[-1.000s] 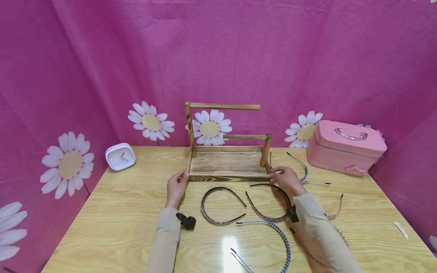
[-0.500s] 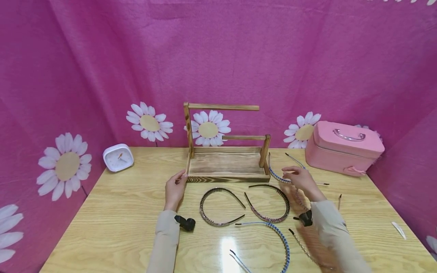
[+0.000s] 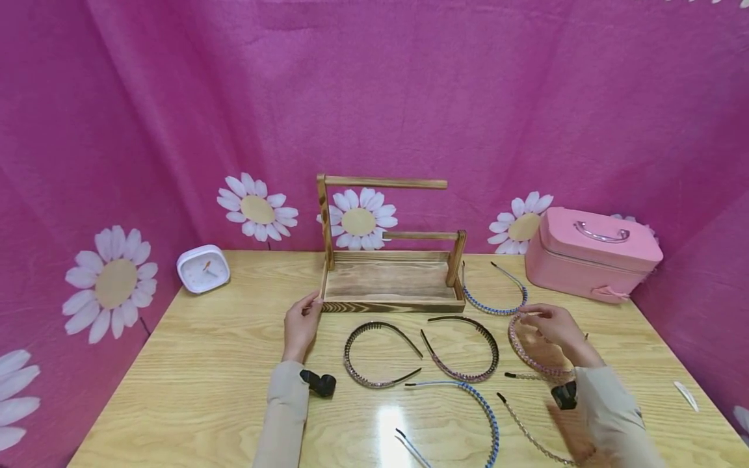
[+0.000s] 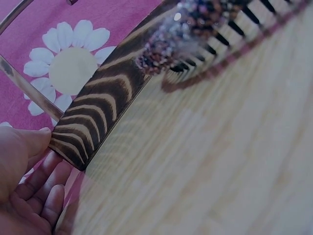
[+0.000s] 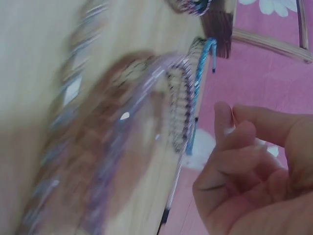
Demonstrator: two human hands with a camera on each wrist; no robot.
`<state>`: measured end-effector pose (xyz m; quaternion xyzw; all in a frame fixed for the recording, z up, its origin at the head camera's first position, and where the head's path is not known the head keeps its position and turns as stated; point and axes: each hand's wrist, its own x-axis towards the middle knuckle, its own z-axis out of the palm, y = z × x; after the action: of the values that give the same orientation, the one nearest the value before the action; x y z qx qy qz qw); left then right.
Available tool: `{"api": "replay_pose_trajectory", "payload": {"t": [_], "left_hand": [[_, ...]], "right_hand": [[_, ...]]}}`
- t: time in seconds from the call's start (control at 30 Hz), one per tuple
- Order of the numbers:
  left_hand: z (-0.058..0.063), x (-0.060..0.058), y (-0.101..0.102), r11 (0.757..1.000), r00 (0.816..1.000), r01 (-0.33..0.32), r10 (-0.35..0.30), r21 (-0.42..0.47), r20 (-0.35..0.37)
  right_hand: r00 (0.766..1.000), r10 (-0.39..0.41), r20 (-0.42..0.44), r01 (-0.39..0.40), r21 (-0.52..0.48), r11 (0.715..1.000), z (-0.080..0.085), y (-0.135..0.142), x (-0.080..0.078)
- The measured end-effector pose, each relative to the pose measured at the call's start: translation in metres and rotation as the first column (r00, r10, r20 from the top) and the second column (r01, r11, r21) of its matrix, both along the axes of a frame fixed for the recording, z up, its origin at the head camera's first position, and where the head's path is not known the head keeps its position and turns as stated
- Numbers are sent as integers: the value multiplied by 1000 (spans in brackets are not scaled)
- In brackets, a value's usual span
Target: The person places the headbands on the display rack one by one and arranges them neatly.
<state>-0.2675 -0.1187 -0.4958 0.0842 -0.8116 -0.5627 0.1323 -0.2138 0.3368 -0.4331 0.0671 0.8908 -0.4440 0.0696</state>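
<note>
My left hand (image 3: 301, 328) grips the front left corner of a wooden display stand (image 3: 392, 307), a shallow tray with two posts and two bars. In the left wrist view its thumb lies on the corner and the other fingers curl beside it. My right hand (image 3: 558, 328) hovers with bent fingers over a pink beaded headband (image 3: 523, 355) right of the stand, holding nothing. A blue headband (image 3: 494, 312) lies behind it. In front of the stand are two dark toothed headbands, one on the left (image 3: 347, 357) and another on the right (image 3: 465, 377).
Nearer me lie another blue headband (image 3: 495, 426) and a gold beaded headband (image 3: 526, 434). A pink case (image 3: 591, 260) stands at the back right, a white clock (image 3: 203, 270) at the back left. A white hair clip (image 3: 686, 396) is near the right edge.
My right hand has let go of the stand's front right corner and moved right and toward me, over the pink headband. My left hand stays on the left corner.
</note>
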Motion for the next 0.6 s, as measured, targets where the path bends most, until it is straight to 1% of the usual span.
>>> {"api": "replay_pose_trajectory", "payload": {"t": [0.1,0.2,0.3,0.4,0.53,0.6], "left_hand": [[0,0,0,1000,1000,-9,9,-5,0],[1,1,-1,1000,1000,-11,11,-1,2],[2,1,-1,1000,1000,-4,4,4,6],[1,1,-1,1000,1000,5,-5,4,4],[1,1,0,1000,1000,3,-3,7,-4],[1,1,0,1000,1000,-1,1,7,-7]], "right_hand": [[1000,8,29,-8,26,1000,-3,9,10],[997,22,80,-22,-2,1000,-6,12,19],[993,34,114,-30,-29,999,-9,9,26],[993,60,105,-59,-11,998,-13,5,32],[991,111,73,-113,28,993,-16,3,36],[988,132,73,-135,34,990,-16,3,38]]}}
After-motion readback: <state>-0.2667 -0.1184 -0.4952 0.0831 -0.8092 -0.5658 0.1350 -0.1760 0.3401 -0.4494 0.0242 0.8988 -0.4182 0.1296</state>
